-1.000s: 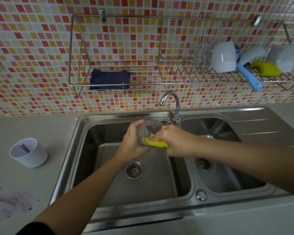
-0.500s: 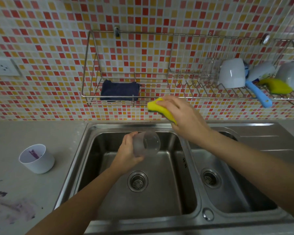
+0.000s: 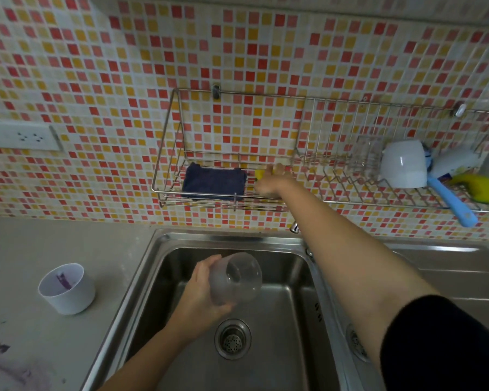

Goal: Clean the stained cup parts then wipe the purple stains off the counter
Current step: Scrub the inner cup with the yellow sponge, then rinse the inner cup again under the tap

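Head camera, looking down over a steel double sink (image 3: pixel 164 241).

Listener: Where were your hands?

Me: My left hand (image 3: pixel 201 294) gripped the clear cup part (image 3: pixel 235 279) on its side, fingers curled under it. It was above the left basin, just up from the drain (image 3: pixel 232 338). My right hand (image 3: pixel 268 183) was stretched out to the wire rack (image 3: pixel 167 153) on the tiled wall. It was at the yellow sponge (image 3: pixel 260 174), just beside a dark blue cloth (image 3: pixel 213 180). That hand was blurred, so I could not tell whether my fingers clasped the sponge or lay loose on it.

Listener: And the rest of the job?

Me: A white cup (image 3: pixel 67 287) with a purple smear inside stood on the counter (image 3: pixel 40 249) left of the sink, well apart from both hands. Purple stains (image 3: pixel 0 362) lay on the counter at the near left edge.

Listener: How would you have done this step well?

Me: I judged the sponge was going onto the rack. I would set it flat on the wires beside the cloth, not on top of it, and let go only once it sat steady. A wet sponge left on the edge could drop into the basin. I would hold the clear part firmly over the basin, since wet plastic would likely be slippery. Then I would rinse it under the tap (image 3: pixel 294 227), which my arm mostly hid.
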